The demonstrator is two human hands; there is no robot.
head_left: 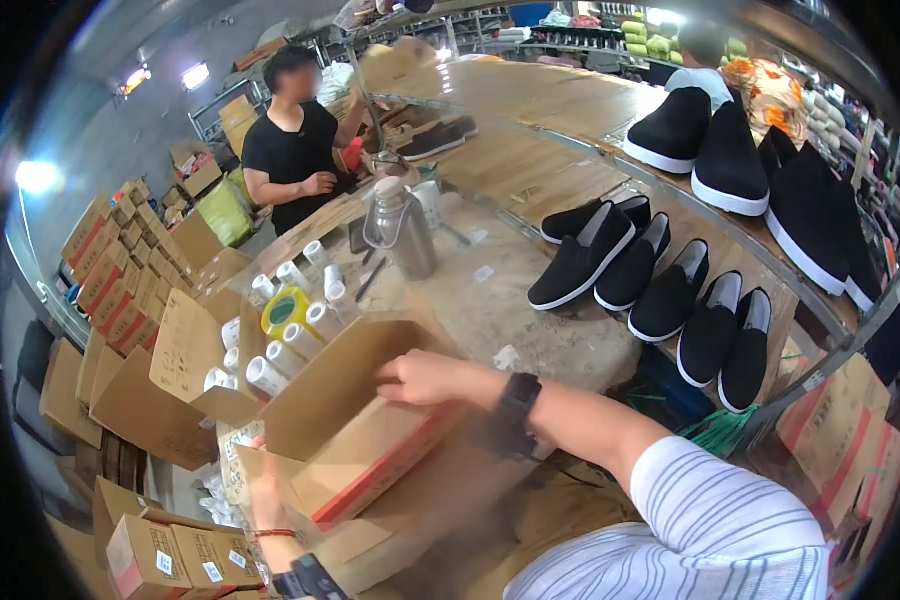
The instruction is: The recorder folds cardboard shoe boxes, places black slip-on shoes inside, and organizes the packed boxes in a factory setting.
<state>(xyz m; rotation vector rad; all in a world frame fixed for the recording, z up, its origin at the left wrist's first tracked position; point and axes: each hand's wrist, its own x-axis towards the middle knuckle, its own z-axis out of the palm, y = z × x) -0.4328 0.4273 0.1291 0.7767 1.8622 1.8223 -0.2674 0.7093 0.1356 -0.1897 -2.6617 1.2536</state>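
Observation:
A brown cardboard box point(388, 470) with a red stripe stands in front of me on the worktable, its flaps raised. My left hand point(266, 492) is closed at the flap on the box's left end; the flap partly hides its fingers. My right hand point(418, 379) reaches over from the right, fingers curled against the box's upper edge, closed on the cardboard. What lies deep inside the box is hidden. Behind it, an open carton point(192, 350) stands beside several white label rolls point(268, 376) and a yellow tape roll point(286, 311).
A metal flask point(400, 232) stands farther back on the worktable point(540, 345). Black slip-on shoes point(582, 257) line the rack shelves at right. Across the table stands a person in a black shirt point(292, 150). Stacked boxes point(120, 275) fill the left; more cartons point(175, 555) sit lower left.

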